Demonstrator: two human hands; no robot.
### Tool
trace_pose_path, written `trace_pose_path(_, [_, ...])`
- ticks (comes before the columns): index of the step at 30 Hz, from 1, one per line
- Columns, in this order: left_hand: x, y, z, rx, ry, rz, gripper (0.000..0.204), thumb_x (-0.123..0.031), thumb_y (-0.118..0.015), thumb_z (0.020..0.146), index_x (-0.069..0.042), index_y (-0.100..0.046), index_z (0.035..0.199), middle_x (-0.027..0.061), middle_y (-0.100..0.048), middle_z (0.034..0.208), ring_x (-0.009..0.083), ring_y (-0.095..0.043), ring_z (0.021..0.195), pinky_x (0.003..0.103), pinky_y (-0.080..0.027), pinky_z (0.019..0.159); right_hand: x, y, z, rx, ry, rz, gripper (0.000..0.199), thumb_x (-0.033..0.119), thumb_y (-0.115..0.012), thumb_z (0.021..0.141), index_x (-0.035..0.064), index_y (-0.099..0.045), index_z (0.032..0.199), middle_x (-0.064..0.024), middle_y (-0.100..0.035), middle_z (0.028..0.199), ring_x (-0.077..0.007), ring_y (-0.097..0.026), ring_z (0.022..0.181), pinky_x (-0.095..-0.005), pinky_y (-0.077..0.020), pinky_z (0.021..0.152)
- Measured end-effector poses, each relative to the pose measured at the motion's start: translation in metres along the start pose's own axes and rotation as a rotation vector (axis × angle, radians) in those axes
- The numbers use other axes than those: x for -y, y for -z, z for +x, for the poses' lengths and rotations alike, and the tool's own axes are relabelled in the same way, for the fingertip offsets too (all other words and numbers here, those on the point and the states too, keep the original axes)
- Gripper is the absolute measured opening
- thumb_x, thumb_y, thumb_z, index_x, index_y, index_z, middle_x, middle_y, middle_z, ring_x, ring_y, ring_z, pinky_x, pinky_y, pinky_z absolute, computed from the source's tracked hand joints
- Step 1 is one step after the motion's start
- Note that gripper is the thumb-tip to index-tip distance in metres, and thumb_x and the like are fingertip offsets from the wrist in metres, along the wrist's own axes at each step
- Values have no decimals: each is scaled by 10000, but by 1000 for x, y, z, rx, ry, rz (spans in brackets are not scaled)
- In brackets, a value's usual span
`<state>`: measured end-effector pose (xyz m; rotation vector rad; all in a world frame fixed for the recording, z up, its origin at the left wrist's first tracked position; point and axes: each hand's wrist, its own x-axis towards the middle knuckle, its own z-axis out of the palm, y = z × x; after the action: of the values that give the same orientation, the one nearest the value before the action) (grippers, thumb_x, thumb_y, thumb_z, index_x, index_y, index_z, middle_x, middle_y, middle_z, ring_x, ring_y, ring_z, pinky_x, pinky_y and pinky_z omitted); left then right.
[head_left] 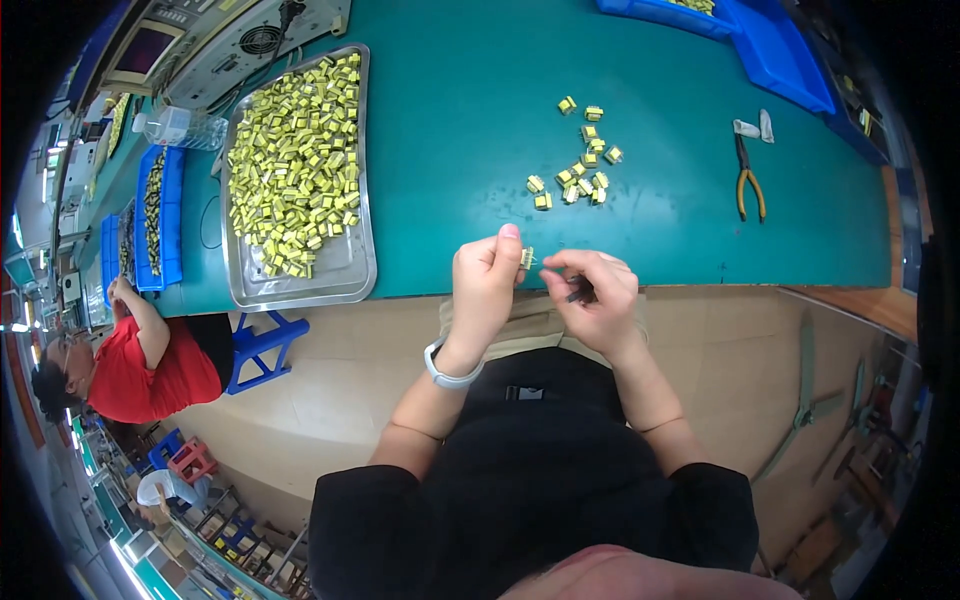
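Observation:
My left hand [487, 280], with a pale band at its wrist, pinches a small yellow transformer [527, 259] whose thin metal pins point to the right. Close beside those pins is my right hand [598, 296], thumb and forefinger brought together. Its curled fingers hold a small dark object [578, 290], mostly hidden, so its kind is unclear. Beyond both hands, several loose yellow transformers [570, 178] lie scattered on the green table mat [450, 120]. A metal tray [345, 275] to the left carries a large heap of the same parts.
Pliers with yellow handles [748, 190] lie at right, near small white pieces [757, 128]. Blue bins [775, 65] stand far right. A clear bottle [185, 128] and blue trays [170, 235] are left of the metal tray. A person in red [160, 370] sits at left.

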<state>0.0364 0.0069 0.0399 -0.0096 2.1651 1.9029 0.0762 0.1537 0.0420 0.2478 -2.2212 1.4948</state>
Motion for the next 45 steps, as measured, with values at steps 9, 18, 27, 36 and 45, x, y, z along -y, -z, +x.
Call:
trace_pose_path(9, [7,57,12,-101,-121,-268,438,-379,-377,1067,-87,-546,788,-28,-492,658,40,-393,561,209,-273,495,-3,6,0,39,-117,13,215,-23,-727,801,15,-663,1004,-39,-590,693,-102,-540,590,-235,-441,553])
trace_pose_path(18, [-4,157,32,-643,-453,713,271,-180,-516,986,-20,-597,1189,164,-578,1258,323,-486,1223,429,-353,1047,-12,8,-4,-53,-163,27,247,31,-682,885,-10,-615,1119,-44,-597,769,-109,-543,695,-249,-451,648])
trace_pose_path(27, [-15,46,37,-6,-574,610,412,18,-623,850,-70,-595,1251,129,-603,1275,291,-573,1160,394,-453,976,-20,7,-17,-142,-115,177,420,23,-631,916,18,-405,1270,-93,-592,881,-138,-544,781,-262,-433,711])
trace_pose_path(36, [-1,4,58,217,-626,804,348,1,-686,795,-65,-627,1131,77,-647,1124,261,-597,1111,380,-499,909,-33,14,-17,95,58,8,416,14,-737,808,23,-522,1164,-90,-640,838,-222,-641,720,-345,-506,675])
trace_pose_path(45, [3,12,48,116,-268,174,330,51,-722,816,3,-623,1127,116,-682,1012,150,-677,903,254,-569,742,-32,21,-4,127,-12,57,300,176,-549,998,12,-512,1246,-59,-575,728,-129,-523,602,-264,-430,566])
